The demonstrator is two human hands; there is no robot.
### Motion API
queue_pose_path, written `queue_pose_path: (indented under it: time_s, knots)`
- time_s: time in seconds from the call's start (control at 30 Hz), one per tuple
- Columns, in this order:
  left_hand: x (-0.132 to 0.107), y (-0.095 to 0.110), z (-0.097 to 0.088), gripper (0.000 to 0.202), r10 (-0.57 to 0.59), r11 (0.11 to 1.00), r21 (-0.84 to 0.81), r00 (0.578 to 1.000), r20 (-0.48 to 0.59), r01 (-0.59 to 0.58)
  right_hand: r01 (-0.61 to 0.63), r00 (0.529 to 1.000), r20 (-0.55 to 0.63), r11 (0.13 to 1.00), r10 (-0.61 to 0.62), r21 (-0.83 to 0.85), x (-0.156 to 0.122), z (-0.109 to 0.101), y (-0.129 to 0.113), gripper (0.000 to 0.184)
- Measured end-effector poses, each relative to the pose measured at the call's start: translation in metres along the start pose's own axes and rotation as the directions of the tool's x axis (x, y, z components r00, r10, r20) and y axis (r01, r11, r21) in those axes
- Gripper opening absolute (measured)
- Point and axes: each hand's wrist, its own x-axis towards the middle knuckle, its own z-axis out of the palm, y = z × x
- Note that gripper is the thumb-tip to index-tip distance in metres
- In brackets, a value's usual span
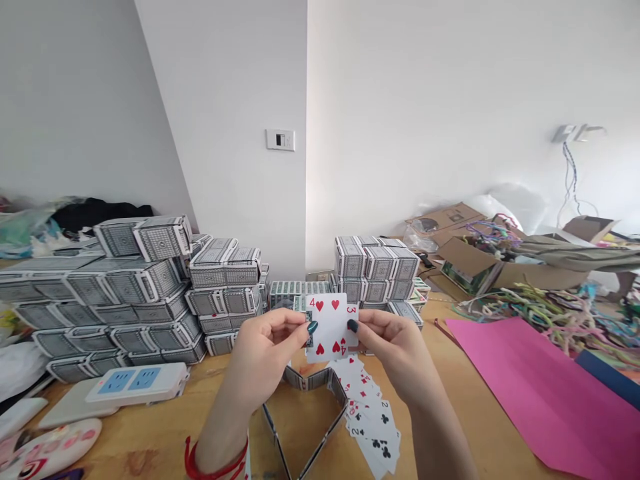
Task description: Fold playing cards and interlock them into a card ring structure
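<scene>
Beyond the held cards point(328, 327), the way is barred by the left stacks point(125, 287) and right stacks point(377, 263), and the gap between is partly filled by a low row point(287, 290). Below, the heart-shaped wall point(339, 387) can be entered only from above; its right side is crowded by loose cards point(375, 427). Bare table point(473, 407) is left between the right forearm point(433, 407) and pink sheet point(505, 380), and between the power strip point(143, 383) and left forearm point(225, 420).

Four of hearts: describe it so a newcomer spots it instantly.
Start at the wooden tabletop, then look above it between the left hand and right hand. Held there, the four of hearts faces the camera; the neighbouring card shows only a strip marked 3.
</scene>
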Motion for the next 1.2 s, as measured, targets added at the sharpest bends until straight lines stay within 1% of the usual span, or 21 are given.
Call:
queue_pose_path:
  time_s: [0.07,0.17,0.27,0.33,0.4,0.53,0.7,0.77,0.8,0.83,0.87,0.9,0.93,1.0,1.07,1.13,1.2]
  knots:
    - [-0.001,0.000,0.001,0.009,0.011,1.000,0.024,1.000,-0.011,-0.011,0.010,1.000,-0.011,1.000,-0.011,-0.015,-0.001,0.002,0.000,0.028]
    - [-0.003,0.002,0.004,0.008,0.037,0.997,0.074,0.998,-0.047,-0.033,0.020,0.996,-0.090,0.998,-0.026,-0.063,-0.001,0.004,0.003,0.027]
    - [-0.005,0.005,0.011,0.009,0.084,0.987,0.146,0.994,-0.071,-0.073,0.036,0.980,-0.187,0.986,-0.066,-0.162,-0.002,0.008,0.006,0.027]
    - [-0.008,0.007,0.016,0.010,0.123,0.971,0.216,0.988,-0.098,-0.099,0.053,0.963,-0.242,0.965,-0.118,-0.258,-0.004,0.011,0.007,0.024]
    - [-0.012,0.010,0.022,0.009,0.180,0.944,0.303,0.974,-0.137,-0.132,0.069,0.937,-0.294,0.926,-0.188,-0.372,-0.005,0.014,0.007,0.020]
    - [-0.019,0.013,0.033,0.010,0.316,0.864,0.450,0.939,-0.135,-0.226,0.085,0.876,-0.355,0.829,-0.327,-0.553,-0.005,0.018,0.011,0.016]
    - [-0.028,0.011,0.049,0.011,0.451,0.784,0.531,0.883,-0.130,-0.322,0.095,0.787,-0.400,0.734,-0.469,-0.672,-0.001,0.022,0.021,0.015]
    - [-0.030,0.011,0.053,0.014,0.483,0.767,0.547,0.863,-0.147,-0.336,0.089,0.753,-0.416,0.705,-0.510,-0.703,0.000,0.023,0.023,0.015]
    - [-0.030,0.011,0.053,0.014,0.482,0.773,0.539,0.862,-0.155,-0.335,0.090,0.739,-0.425,0.701,-0.524,-0.708,0.000,0.023,0.023,0.015]
    - [-0.030,0.012,0.052,0.013,0.467,0.791,0.517,0.869,-0.164,-0.327,0.096,0.733,-0.432,0.708,-0.526,-0.699,0.000,0.023,0.022,0.016]
    - [-0.028,0.012,0.050,0.011,0.437,0.821,0.479,0.883,-0.173,-0.312,0.110,0.739,-0.436,0.731,-0.513,-0.673,0.000,0.023,0.021,0.016]
    - [-0.027,0.012,0.047,0.010,0.389,0.859,0.426,0.903,-0.180,-0.285,0.131,0.760,-0.436,0.770,-0.482,-0.624,-0.001,0.022,0.018,0.017]
    - [-0.024,0.012,0.043,0.008,0.324,0.902,0.357,0.927,-0.189,-0.242,0.153,0.793,-0.427,0.820,-0.435,-0.551,-0.001,0.020,0.016,0.019]
    - [-0.018,0.011,0.034,0.008,0.186,0.971,0.190,0.959,-0.211,-0.147,0.176,0.867,-0.388,0.921,-0.313,-0.349,-0.001,0.016,0.012,0.022]
    - [-0.011,0.008,0.026,0.010,0.073,0.997,-0.002,0.971,-0.227,-0.075,0.164,0.918,-0.349,0.981,-0.190,-0.102,0.000,0.012,0.010,0.027]
    - [-0.007,0.004,0.023,0.013,0.015,0.988,-0.147,0.978,-0.207,-0.046,0.130,0.950,-0.301,0.984,-0.087,0.125,0.002,0.009,0.010,0.029]
    - [-0.005,0.003,0.022,0.014,-0.010,0.974,-0.225,0.985,-0.175,-0.030,0.087,0.974,-0.227,0.952,-0.019,0.293,0.003,0.010,0.011,0.027]
